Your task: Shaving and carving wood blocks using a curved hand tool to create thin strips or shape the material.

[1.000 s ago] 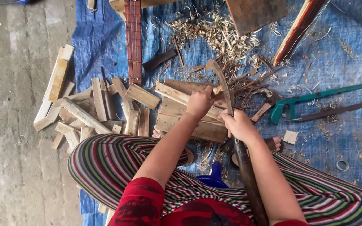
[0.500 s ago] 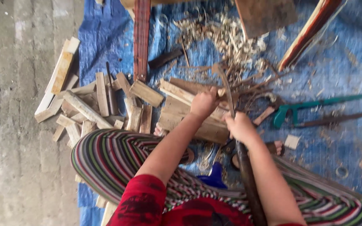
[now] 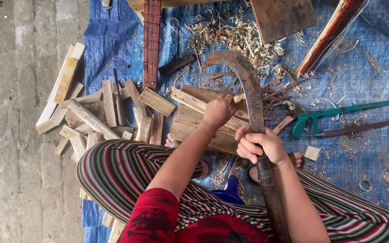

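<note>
Blue tarp [image 3: 361, 67] covers the floor. A thin stick [image 3: 238, 97] is pinched upright on the block [image 3: 194, 118] by the left hand [image 3: 219, 110]; the right hand [image 3: 260, 146] is clenched round the billhook [image 3: 248, 85]. Fingers are best kept below the blade's path.

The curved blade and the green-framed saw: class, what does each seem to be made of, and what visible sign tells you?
Curved blade, gripped by the right hand: probably iron or steel, dull and unpolished, going by its dark grey-brown, rust-like surface; its handle looks like dark wood.
Green-framed saw: apparently a painted metal frame, judging by the even green coat, with a thin dark blade, likely steel.
</note>
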